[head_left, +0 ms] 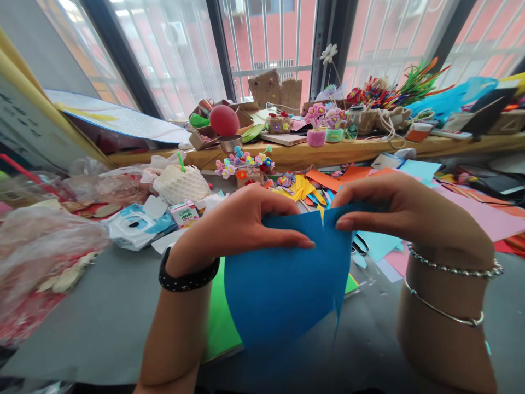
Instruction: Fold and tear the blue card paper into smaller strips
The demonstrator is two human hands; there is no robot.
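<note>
A sheet of blue paper (283, 290) hangs between my two hands above the grey table. Its top edge has a small tear or slit between my thumbs, and the lower right edge looks ragged. My left hand (250, 221) pinches the sheet near the top, thumb in front and fingers behind. With thumb and fingers closed, my right hand (381, 210) grips the top right part just beyond the slit. Under the blue sheet lies green paper (219, 323), partly covered. Black-handled scissors (361, 244) show in part behind the right edge of the sheet.
Yellow and orange paper pieces (303, 189) lie behind my hands. At left are a wipes packet (137, 224), a small carton (184, 214) and plastic bags (45, 262). Pink paper (479, 210) spreads at right. Craft flowers (315, 117) and a red balloon-like ball (224, 120) line the sill.
</note>
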